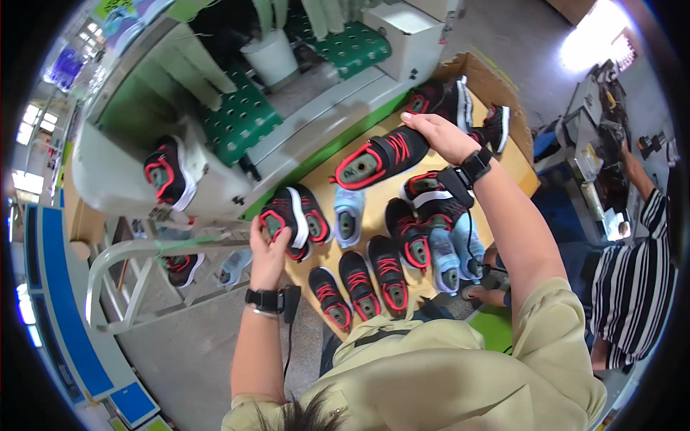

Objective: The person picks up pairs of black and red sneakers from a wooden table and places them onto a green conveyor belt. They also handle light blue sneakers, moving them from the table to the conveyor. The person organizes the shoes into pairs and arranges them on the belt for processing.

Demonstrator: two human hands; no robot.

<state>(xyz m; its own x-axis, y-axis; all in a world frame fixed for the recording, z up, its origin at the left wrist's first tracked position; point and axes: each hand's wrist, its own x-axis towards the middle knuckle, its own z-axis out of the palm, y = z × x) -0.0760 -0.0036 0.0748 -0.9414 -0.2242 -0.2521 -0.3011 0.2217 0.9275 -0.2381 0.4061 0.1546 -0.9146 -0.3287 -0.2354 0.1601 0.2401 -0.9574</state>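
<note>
In my right hand (pixel 443 136) is a black sneaker (pixel 394 152) with red laces and red lining, gripped near its toe and raised over the wooden table, its opening toward the left. My left hand (pixel 269 253) is closed on another black-and-red sneaker (pixel 293 215) with a white sole, tilted at the table's left edge. A similar sneaker (pixel 314 215) lies right beside it. Between my hands a light blue shoe (pixel 348 217) rests on the table. Closer to me stand several black-and-red sneakers (pixel 354 281) in a row. My fingertips on both shoes are partly hidden.
Ahead is a grey machine (pixel 345 100) with green perforated plates (pixel 241 118) and hanging strips. A sneaker (pixel 169 172) leans on its left side. More shoes and a cardboard sheet (pixel 496 79) occupy the table's far right. A person in a striped shirt (pixel 625 287) works at right.
</note>
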